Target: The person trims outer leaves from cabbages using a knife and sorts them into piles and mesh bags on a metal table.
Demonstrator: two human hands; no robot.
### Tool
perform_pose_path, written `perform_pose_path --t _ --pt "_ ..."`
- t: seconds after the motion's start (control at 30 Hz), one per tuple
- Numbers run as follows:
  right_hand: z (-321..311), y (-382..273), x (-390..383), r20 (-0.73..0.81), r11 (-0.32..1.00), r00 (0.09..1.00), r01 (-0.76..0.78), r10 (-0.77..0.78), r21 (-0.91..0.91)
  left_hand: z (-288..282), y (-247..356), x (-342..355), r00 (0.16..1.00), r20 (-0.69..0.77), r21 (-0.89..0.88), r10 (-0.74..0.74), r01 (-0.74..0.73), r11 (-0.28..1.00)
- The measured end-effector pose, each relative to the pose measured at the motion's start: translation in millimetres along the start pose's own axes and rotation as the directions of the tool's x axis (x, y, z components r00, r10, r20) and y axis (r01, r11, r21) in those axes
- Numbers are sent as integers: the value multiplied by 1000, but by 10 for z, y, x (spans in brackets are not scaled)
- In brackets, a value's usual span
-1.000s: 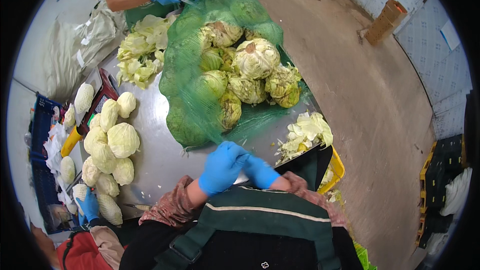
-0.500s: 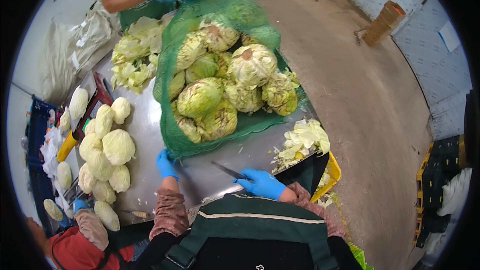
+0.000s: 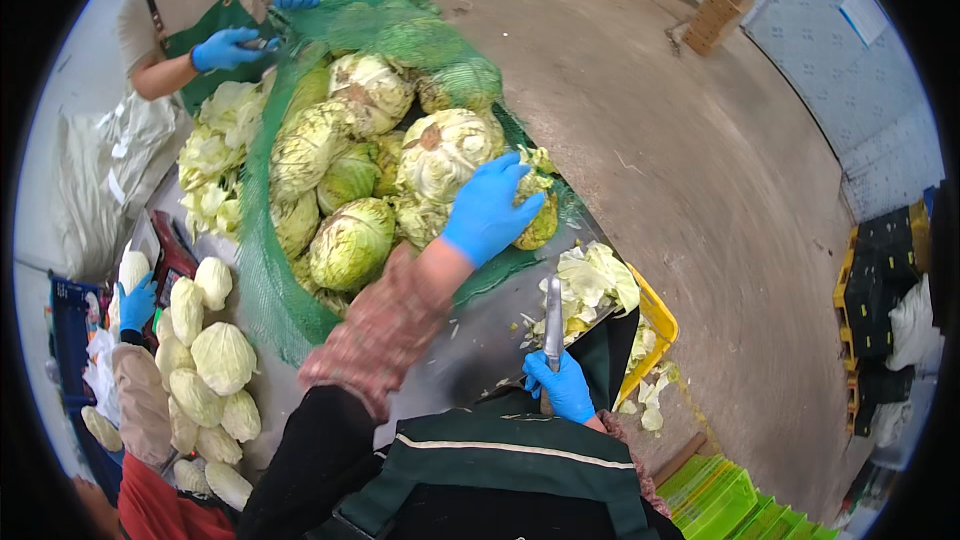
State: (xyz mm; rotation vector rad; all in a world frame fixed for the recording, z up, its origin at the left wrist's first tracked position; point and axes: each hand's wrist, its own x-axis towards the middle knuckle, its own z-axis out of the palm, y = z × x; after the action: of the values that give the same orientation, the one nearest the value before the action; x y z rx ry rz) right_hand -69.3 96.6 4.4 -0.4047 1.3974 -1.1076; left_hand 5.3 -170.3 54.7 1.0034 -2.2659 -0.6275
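My left hand [image 3: 488,210], in a blue glove, reaches across the opened green mesh bag [image 3: 265,260] with its fingers spread. It lies over the brown-spotted cabbage [image 3: 540,225] at the right of the pile, beside a large pale cabbage [image 3: 440,155]; whether it presses on either I cannot tell. Several more untrimmed heads, such as a green cabbage [image 3: 352,243], fill the bag. Near the table's front right edge, my right hand [image 3: 565,386] is closed round the handle of a knife [image 3: 553,325]. The blade points up and away from me.
Trimmed pale cabbages [image 3: 223,358] lie heaped on the metal table [image 3: 415,370] at left, where a co-worker's gloved hand [image 3: 136,302] reaches in. Another gloved co-worker [image 3: 228,48] stands at the far end. Loose leaves [image 3: 590,280] lie above a yellow crate [image 3: 655,325]. Green crates [image 3: 710,500] stand lower right.
My left hand has left the bag's near edge and moved up and right over the cabbages. My right hand has drawn right with the knife, its blade now upright. The view has shifted.
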Motion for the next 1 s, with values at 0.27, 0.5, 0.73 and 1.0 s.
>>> perform_pose_path --t 0.27,0.5,0.73,1.0 --pt "-416 -10 3 -167 997 985 -35 45 65 655 129 -42 978 154 375 -141 75 924" --pt "-309 -373 710 -225 977 959 195 -171 88 355 14 -982 993 99 235 -65 40 971" --pt "-404 -728 1903 -201 987 966 155 -160 -39 270 160 -312 964 -94 69 -248 254 965" --pt "-386 -464 1614 4 986 989 146 -147 80 491 -64 -596 907 -114 -30 -405 405 914"
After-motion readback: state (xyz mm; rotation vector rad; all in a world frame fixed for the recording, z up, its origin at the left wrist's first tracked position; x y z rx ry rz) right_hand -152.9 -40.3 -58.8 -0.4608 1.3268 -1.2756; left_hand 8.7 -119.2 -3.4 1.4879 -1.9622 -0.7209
